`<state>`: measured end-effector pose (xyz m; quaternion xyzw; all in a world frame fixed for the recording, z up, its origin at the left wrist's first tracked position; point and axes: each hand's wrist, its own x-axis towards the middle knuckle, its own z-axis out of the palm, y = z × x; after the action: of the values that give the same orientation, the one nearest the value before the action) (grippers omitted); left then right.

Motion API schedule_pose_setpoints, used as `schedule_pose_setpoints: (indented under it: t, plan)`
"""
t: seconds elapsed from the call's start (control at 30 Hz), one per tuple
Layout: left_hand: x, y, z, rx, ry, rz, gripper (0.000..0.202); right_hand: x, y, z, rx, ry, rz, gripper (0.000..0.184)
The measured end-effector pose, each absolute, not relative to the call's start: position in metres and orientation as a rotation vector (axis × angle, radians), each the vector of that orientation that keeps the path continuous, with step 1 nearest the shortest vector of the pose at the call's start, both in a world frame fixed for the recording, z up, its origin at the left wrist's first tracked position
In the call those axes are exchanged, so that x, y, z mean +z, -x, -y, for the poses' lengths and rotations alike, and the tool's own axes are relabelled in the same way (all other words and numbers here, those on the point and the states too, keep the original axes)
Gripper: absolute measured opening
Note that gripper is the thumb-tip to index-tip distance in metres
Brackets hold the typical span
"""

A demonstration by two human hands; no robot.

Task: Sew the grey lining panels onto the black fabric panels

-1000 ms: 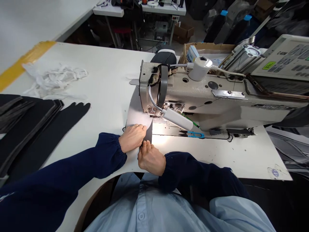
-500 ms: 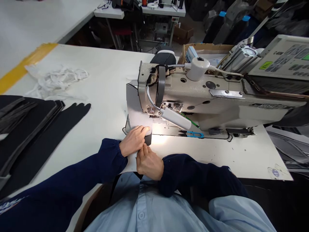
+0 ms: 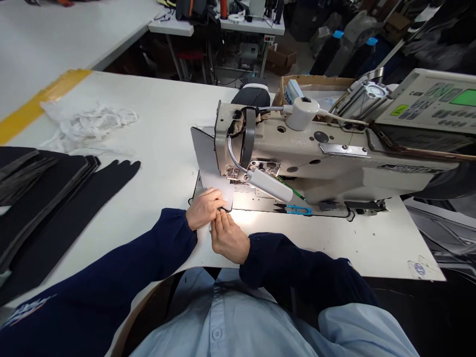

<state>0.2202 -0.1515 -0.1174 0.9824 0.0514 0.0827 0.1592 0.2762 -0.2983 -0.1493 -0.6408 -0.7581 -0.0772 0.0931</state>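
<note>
A grey fabric piece (image 3: 205, 151) lies under the head of a beige sewing machine (image 3: 297, 148) and runs out behind it to the left. My left hand (image 3: 203, 208) presses flat on the near end of this piece, fingers pointing at the needle area. Just below it, my right hand (image 3: 227, 237) pinches the piece's near edge on the white table (image 3: 156, 124). A gooseneck lamp (image 3: 267, 183) lights the plate beside my hands.
Black fabric pieces (image 3: 55, 198) are stacked at the left. A heap of white strips (image 3: 85, 124) lies at the far left. Blue thread snips (image 3: 295, 210) rest on the machine bed. A control panel (image 3: 435, 101) sits at the right; a cardboard box (image 3: 308, 87) stands behind the machine.
The grey piece has fed further through the machine, more of it now behind the head. Both hands have followed it slightly forward. The dark strip seen earlier is no longer visible.
</note>
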Motion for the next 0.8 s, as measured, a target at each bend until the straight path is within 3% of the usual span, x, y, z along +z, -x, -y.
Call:
schedule_pose_setpoints:
  t: [0.3, 0.63, 0.8]
  plan:
    - [-0.129, -0.241, 0.128, 0.220, -2.918, 0.015, 0.030, -0.145, -0.300, 0.281, -0.344, 1.907, 2.272, 0.036]
    - [-0.119, -0.267, 0.111, 0.087, -2.968, -0.125, 0.025, -0.152, -0.320, 0.256, -0.187, 2.011, 2.196, 0.042]
    - [-0.113, -0.279, 0.108, 0.103, -2.942, -0.228, 0.034, -0.147, -0.324, 0.253, -0.096, 2.039, 2.130, 0.048]
